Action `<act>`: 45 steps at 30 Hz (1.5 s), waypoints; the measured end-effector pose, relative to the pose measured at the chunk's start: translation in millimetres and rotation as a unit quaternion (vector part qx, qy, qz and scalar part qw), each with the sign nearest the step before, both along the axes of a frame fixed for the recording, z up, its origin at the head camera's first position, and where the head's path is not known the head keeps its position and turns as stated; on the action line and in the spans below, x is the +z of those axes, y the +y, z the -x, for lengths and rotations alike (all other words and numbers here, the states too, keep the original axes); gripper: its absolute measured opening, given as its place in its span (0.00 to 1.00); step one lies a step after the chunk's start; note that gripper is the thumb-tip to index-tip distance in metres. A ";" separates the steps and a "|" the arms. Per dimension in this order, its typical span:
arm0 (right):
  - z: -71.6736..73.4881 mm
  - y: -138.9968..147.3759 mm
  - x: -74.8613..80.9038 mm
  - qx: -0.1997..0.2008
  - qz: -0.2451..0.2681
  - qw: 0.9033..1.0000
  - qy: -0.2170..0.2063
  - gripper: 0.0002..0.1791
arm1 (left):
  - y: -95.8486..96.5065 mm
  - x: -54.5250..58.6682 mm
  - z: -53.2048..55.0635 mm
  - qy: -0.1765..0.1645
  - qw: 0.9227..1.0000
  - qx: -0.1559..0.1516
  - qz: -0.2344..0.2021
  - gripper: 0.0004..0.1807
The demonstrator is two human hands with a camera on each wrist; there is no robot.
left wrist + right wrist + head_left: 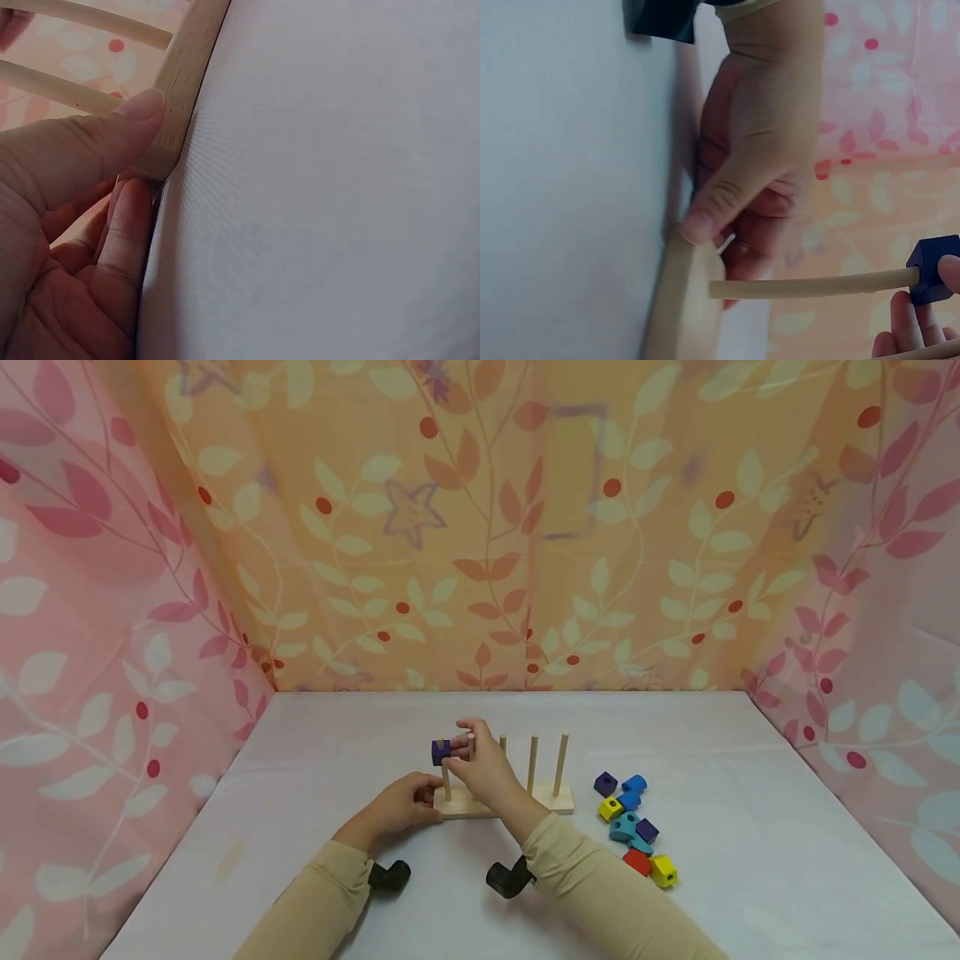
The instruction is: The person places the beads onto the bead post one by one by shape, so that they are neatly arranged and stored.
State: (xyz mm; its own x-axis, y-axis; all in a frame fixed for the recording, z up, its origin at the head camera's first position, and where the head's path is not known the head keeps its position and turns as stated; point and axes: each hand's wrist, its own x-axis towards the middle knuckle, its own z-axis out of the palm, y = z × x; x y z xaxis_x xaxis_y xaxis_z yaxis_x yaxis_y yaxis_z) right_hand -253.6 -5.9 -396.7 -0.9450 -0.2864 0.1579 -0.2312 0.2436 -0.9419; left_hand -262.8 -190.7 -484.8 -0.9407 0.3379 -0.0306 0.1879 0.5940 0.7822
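A pale wooden base point(468, 807) with several upright pegs stands on the table. My left hand point(396, 803) grips its left end, the thumb on the front face and the fingers round the end, as the left wrist view shows. Around the upper part of the leftmost peg point(447, 787) sits a dark purple block point(437, 755), with the peg's tip showing above it. My right hand point(491, 774) reaches over the base and pinches this block between thumb and fingers. In the right wrist view the block point(928, 259) is threaded on the peg, well above the base.
Right of the base lies a loose group of blocks: a purple one point(605, 784), a blue cylinder point(634, 784), a yellow one point(611, 810), a teal piece point(624, 827), a red one point(637, 862) and others. Patterned curtains point(480, 527) enclose the white table point(315, 735).
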 end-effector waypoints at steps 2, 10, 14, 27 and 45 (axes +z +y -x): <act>-1.0 -0.5 -6.5 -0.003 0.008 1.000 -0.006 0.28 | -0.1 0.5 -0.6 0.001 1.000 -0.001 -0.005 0.28; -1.4 -2.6 -28.9 -0.024 -0.009 1.000 -0.014 0.15 | -1.9 0.1 -1.6 0.007 1.000 0.003 -0.003 0.25; -0.2 -3.1 -40.7 -0.027 -0.025 0.999 -0.024 0.14 | -2.9 -1.6 -1.0 0.009 1.000 0.002 -0.011 0.23; -2.7 -2.2 -56.5 -0.010 -0.034 0.999 -0.029 0.15 | -2.8 -1.5 -1.8 0.007 1.000 -0.007 -0.021 0.26; -3.8 3.2 -54.5 -0.005 -0.051 0.998 -0.037 0.18 | -1.0 -2.3 -0.3 0.015 1.000 -0.015 -0.021 0.26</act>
